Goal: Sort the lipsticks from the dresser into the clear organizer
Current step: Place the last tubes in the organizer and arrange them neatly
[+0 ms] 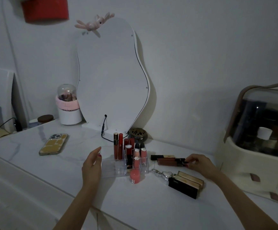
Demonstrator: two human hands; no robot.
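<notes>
The clear organizer point(109, 166) stands at the middle of the white dresser top, with several red and pink lipsticks point(118, 146) upright in its right compartments. My left hand point(92, 163) steadies its left side with straight fingers. My right hand point(198, 164) pinches the end of a dark lip gloss tube point(171, 162) lying right of the organizer, beside another black and gold tube point(162, 157). Two black and gold lipsticks point(187, 184) lie nearer the front. A round pink one point(135, 175) stands at the organizer's front edge.
A heart keychain point(164, 174) lies between the organizer and the gold lipsticks. A phone point(54, 144) lies to the left. A wavy mirror point(111, 77) with a cable, a brass dish point(138, 133) and a brush holder point(68, 105) stand behind. A large cosmetics case point(259, 130) fills the right.
</notes>
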